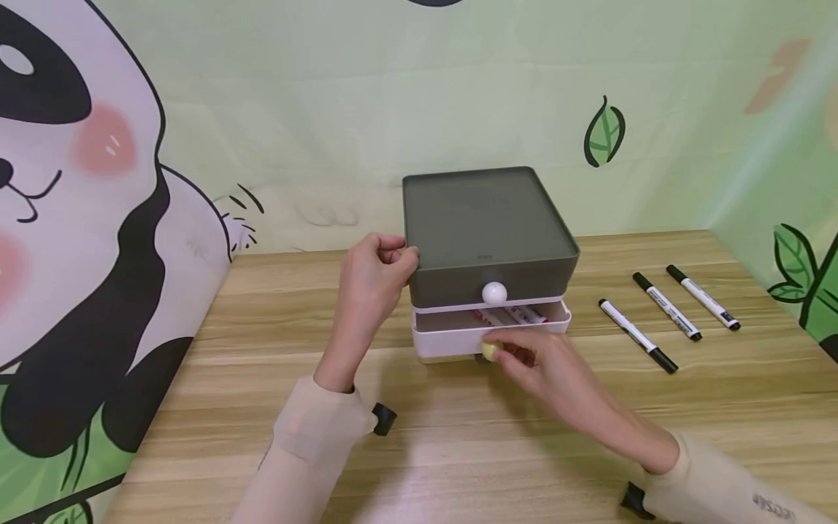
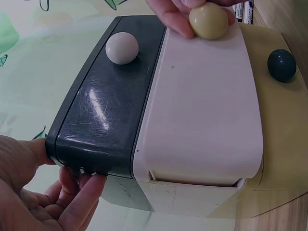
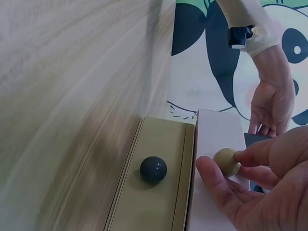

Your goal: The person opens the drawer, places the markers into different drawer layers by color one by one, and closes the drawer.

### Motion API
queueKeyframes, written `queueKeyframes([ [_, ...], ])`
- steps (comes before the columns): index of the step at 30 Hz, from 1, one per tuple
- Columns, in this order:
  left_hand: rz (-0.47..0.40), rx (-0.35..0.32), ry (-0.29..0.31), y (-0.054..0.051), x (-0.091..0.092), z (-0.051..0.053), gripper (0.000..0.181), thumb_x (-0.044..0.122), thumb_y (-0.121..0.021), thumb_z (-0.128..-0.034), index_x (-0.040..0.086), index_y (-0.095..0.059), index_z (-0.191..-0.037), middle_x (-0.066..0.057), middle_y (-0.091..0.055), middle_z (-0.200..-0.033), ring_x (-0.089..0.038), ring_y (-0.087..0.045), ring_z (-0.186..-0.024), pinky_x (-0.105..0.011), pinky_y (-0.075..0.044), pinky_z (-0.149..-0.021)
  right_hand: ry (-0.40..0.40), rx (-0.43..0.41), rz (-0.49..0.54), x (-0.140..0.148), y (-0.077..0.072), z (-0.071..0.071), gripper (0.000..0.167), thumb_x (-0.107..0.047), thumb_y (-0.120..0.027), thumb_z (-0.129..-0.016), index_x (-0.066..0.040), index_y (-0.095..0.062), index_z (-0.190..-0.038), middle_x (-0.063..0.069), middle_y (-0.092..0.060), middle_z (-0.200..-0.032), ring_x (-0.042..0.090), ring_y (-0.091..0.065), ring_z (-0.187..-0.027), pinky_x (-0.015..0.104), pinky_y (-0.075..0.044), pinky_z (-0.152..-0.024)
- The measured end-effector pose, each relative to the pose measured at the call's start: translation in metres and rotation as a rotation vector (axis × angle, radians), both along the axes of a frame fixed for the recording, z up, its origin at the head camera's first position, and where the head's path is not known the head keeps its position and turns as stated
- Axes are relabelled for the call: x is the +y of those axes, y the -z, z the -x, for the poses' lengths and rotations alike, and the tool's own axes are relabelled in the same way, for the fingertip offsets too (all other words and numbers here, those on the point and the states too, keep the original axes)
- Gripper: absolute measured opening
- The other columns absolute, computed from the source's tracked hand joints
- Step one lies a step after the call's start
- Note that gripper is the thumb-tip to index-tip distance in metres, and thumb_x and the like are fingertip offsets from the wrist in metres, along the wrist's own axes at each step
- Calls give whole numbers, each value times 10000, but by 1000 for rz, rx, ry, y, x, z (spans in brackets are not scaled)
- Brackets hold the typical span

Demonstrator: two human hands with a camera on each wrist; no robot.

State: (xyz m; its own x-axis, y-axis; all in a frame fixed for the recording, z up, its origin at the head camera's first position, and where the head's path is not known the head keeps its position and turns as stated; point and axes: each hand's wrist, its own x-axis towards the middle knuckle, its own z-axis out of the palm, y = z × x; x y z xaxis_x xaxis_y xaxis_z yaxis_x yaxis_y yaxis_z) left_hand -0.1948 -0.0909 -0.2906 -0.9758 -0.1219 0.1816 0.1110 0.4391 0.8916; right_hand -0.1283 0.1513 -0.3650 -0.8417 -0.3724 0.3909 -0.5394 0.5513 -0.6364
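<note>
A small drawer box [image 1: 487,215] stands on the table, with a dark grey top drawer, a white middle drawer and a yellow bottom drawer. The white drawer [image 2: 204,103] is pulled part way out, and red-and-white markers [image 1: 524,314] lie inside it. At the box's front left edge, my left hand [image 1: 374,280] holds the grey top section between thumb and fingers. My right hand [image 1: 550,371] pinches the pale yellow round knob [image 3: 226,161] on the white drawer's front. A white knob [image 1: 494,293] sits on the grey drawer, a dark knob [image 3: 153,170] on the yellow one.
Right of the box, three black-capped white markers lie apart on the wooden table: a near one [image 1: 638,335], a middle one [image 1: 667,306] and a far one [image 1: 703,297]. A printed panda backdrop [image 1: 294,109] rises behind and beside the table.
</note>
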Motion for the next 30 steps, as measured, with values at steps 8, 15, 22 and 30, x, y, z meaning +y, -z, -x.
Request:
queueKeyframes([
  [8, 2, -6, -1, 0, 1, 0, 306, 232, -703, -940, 19, -695, -1159, -65, -655, -861, -214, -655, -725, -300, -478, -648, 0, 36, 4, -1, 3, 16, 210, -4, -730, -936, -52, -781, -1134, -19, -683, -835, 89, -498, -639, 217, -423, -553],
  [15, 9, -10, 5, -1, 1, 0, 306, 229, -699, -942, 18, -694, -1163, -62, -655, -863, -217, -629, -734, -304, -469, -661, 16, 12, 1, -1, 4, 26, 213, 8, -703, -948, -43, -773, -1142, 36, -731, -961, 93, -535, -677, 225, -460, -575],
  [22, 9, -2, 8, 0, 0, 0, 297, 221, -702, -944, 11, -694, -1155, -67, -654, -852, -217, -615, -721, -305, -463, -649, 23, -9, -9, -1, 4, 27, 201, -8, -701, -956, -55, -773, -1139, 45, -738, -998, 102, -559, -701, 233, -479, -596],
  [30, 13, 9, 0, 0, 0, 0, 296, 220, -704, -935, 13, -700, -1147, -61, -656, -844, -210, -611, -718, -302, -459, -648, 19, 6, -6, -1, 8, 27, 220, 4, -690, -960, -48, -764, -1161, 83, -751, -1066, 88, -626, -730, 245, -544, -639],
])
